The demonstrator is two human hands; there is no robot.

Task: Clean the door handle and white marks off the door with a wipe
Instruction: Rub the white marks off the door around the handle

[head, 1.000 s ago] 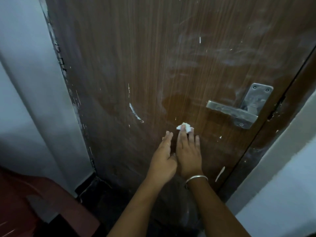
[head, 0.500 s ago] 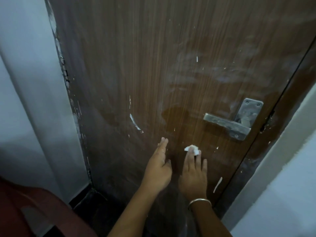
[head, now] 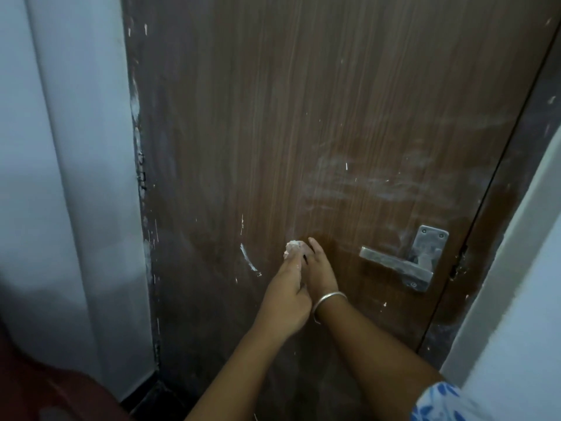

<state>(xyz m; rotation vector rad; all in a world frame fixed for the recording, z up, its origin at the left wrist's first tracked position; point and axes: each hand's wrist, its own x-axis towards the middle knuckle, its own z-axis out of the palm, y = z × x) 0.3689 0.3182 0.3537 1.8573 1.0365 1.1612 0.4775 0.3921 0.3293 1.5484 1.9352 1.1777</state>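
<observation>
The balled wipe [head: 293, 249] sits against the door [head: 334, 101] where the hands meet. The left hand [head: 285, 302] appears to pinch it, and the right hand [head: 320, 270] lies beside it, fingers straight. The curved white mark [head: 249, 259] is just left, nearer the left hand. The door handle [head: 394, 264] is well apart, right.

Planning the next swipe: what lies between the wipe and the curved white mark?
Head view: only bare door surface separates the wipe from the curved white mark.

Crumpled wipe [head: 292, 248] at fingertips of left hand [head: 287, 294], right hand [head: 322, 270] close alongside, on brown door [head: 303, 117] left of handle [head: 397, 264].
</observation>
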